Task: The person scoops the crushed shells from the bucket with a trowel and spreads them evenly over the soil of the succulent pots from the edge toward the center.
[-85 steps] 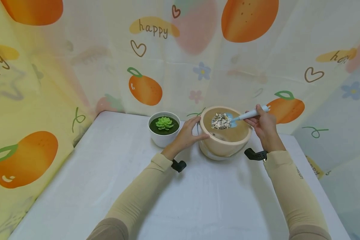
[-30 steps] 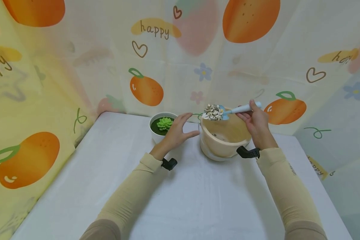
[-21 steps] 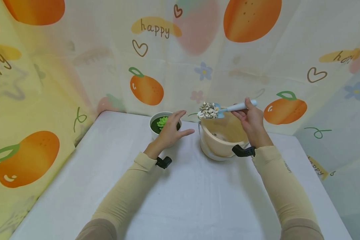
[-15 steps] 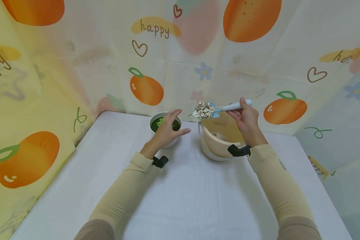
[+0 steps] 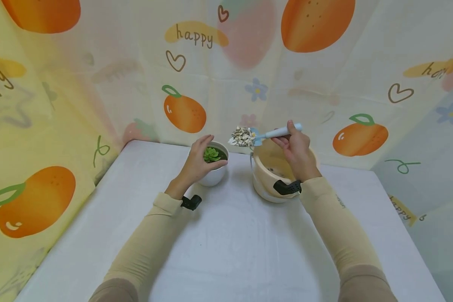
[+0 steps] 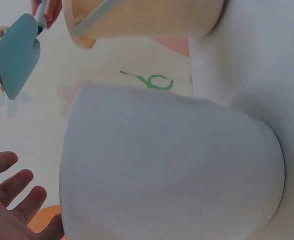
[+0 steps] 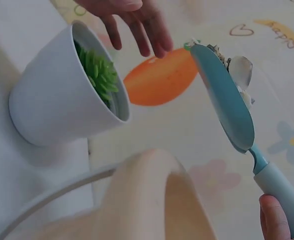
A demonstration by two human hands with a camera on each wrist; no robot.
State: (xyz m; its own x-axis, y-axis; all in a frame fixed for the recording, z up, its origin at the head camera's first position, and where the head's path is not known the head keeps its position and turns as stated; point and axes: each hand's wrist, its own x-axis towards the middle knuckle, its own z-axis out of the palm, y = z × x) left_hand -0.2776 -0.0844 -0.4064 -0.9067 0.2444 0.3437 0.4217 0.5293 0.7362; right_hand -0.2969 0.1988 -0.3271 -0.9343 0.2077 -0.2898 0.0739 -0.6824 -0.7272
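Note:
My right hand [image 5: 299,154] grips the pale-blue handle of a small trowel [image 5: 257,136]. On its blade lies a heap of shell-like, whitish chips [image 5: 241,136]. The loaded blade is up in the air between the white pot [image 5: 212,177] and the beige bucket [image 5: 266,184]. A green succulent [image 5: 211,154] sits in dark filling inside the white pot. My left hand [image 5: 193,165] is at that pot's left rim, thumb towards its front and fingers spread; in the left wrist view the fingers [image 6: 19,187] look loose. Whether they touch the rim, I cannot tell.
The bucket, with a bail handle [image 6: 97,15], stands to the right of the pot, a few dark bits on its floor. Both stand on a white-covered table [image 5: 226,243], near a printed cloth backdrop [image 5: 226,96] that rises behind and at the sides.
My right hand has carried the heaped trowel left, from over the bucket towards the white pot. My left hand has let go of the bucket and moved left to the pot.

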